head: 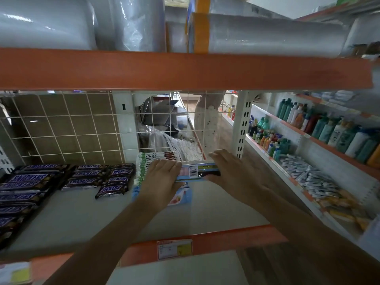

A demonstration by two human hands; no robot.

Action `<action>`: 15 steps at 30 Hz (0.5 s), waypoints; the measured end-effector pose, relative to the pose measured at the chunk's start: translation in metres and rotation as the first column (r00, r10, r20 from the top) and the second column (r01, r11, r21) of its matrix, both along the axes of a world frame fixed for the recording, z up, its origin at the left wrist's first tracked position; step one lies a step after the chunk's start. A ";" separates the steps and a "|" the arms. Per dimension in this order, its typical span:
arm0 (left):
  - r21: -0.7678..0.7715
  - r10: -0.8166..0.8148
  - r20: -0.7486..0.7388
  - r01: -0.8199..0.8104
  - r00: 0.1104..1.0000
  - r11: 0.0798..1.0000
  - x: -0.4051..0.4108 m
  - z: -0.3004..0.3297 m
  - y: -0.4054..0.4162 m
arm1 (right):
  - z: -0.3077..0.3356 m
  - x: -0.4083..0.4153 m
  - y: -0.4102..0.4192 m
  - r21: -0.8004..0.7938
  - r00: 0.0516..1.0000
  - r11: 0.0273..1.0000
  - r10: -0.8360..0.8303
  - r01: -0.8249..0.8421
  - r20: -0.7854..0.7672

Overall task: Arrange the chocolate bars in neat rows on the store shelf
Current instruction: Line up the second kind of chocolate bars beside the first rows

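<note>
Left hand (162, 177) and right hand (230, 171) share a grip on a light-blue chocolate bar (197, 171), fingers curled over its ends.

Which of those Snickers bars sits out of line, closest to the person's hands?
The lone Snickers bar at the front of the right-hand column, lying askew nearest the left hand; the others lie in rows further left and back.

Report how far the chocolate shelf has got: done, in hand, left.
Done: several Snickers rows lie lined up at the shelf's left, and a green-and-white stack stands at the back. In hand: the left hand and right hand hold a blue bar between them above the shelf. Left: one Snickers bar lies askew, another blue pack waits under the hands, and the front shelf is bare.
</note>
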State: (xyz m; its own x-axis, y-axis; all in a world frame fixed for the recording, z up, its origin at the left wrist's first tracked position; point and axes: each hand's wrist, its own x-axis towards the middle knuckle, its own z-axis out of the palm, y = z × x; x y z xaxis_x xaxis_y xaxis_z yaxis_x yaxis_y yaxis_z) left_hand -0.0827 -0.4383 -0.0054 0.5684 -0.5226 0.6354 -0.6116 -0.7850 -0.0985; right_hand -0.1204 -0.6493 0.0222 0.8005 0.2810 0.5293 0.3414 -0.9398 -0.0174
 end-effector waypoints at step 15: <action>-0.114 -0.053 0.021 0.055 0.998 0.992 -0.017 -0.016 0.018 | 0.008 -0.023 0.004 0.657 0.873 0.739 0.211 0.153 -0.441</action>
